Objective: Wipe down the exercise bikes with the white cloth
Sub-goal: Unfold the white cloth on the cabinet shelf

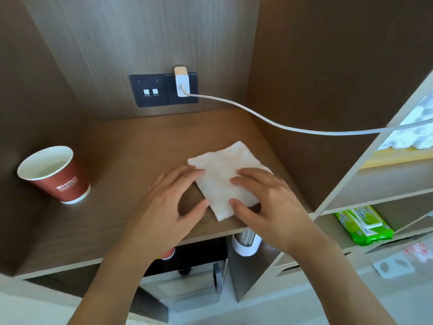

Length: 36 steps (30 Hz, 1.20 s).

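Note:
A folded white cloth (225, 177) lies flat on the brown wooden shelf (131, 160), toward its right front. My right hand (264, 200) rests on the cloth's right side, fingers spread over it and thumb on its near edge. My left hand (171, 198) touches the cloth's left edge with its fingertips, thumb near the lower corner. Neither hand has lifted the cloth. No exercise bike is in view.
A red paper cup (54, 174) stands at the shelf's left. A white charger (181, 82) sits in a black wall socket, its cable (293, 129) running right across the alcove. A green wipes pack (363, 225) lies on a lower right shelf. Below is a dark appliance (192, 273).

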### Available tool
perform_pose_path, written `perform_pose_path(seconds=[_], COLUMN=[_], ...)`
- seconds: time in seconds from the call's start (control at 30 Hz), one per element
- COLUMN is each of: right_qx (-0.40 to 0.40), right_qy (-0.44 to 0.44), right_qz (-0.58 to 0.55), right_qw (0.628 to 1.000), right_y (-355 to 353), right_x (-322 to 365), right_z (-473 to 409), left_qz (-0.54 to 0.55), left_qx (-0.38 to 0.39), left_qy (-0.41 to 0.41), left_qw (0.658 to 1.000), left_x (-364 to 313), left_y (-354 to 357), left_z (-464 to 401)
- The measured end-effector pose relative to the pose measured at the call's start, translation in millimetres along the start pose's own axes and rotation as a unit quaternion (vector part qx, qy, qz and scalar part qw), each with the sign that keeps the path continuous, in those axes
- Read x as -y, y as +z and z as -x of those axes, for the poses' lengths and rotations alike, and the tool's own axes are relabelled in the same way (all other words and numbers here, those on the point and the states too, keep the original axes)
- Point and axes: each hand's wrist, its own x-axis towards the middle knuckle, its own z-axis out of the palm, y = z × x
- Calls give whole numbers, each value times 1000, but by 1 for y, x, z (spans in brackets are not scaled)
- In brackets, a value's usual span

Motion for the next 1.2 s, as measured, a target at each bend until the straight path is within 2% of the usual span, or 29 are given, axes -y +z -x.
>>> perform_pose_path(seconds=[0.1, 0.2, 0.3, 0.4, 0.67, 0.9, 1.07, 1.2], right_qx=[16, 21, 99, 119, 58, 11, -10, -41], right_qy=[20, 23, 64, 48, -40, -94, -134, -168], right_qz=[-43, -1, 29, 75, 85, 81, 74, 75], right_qw=[999, 1000, 993, 989, 994, 992, 988, 982], right_y=[-14, -17, -9, 3, 9, 14, 19, 23], right_x=[1, 9, 18, 20, 10, 13, 11, 9], right_z=[-13, -38, -59, -60, -47, -33, -29, -30], left_qz=[22, 10, 11, 12, 8, -21, -91, -123], left_qx=[-15, -11, -14, -17, -14, -68, -136, -149], left_qy=[-8, -8, -14, -19, -38, -44, -95, -147], left_qw=[1000, 1000, 1000, 1000, 999, 996, 982, 970], left_x=[3, 5, 6, 8, 9, 2, -3, -16], left_y=[0, 2, 3, 2, 3, -1, -1, 6], left_z=[-2, -3, -3, -4, -6, -2, 11, 31])
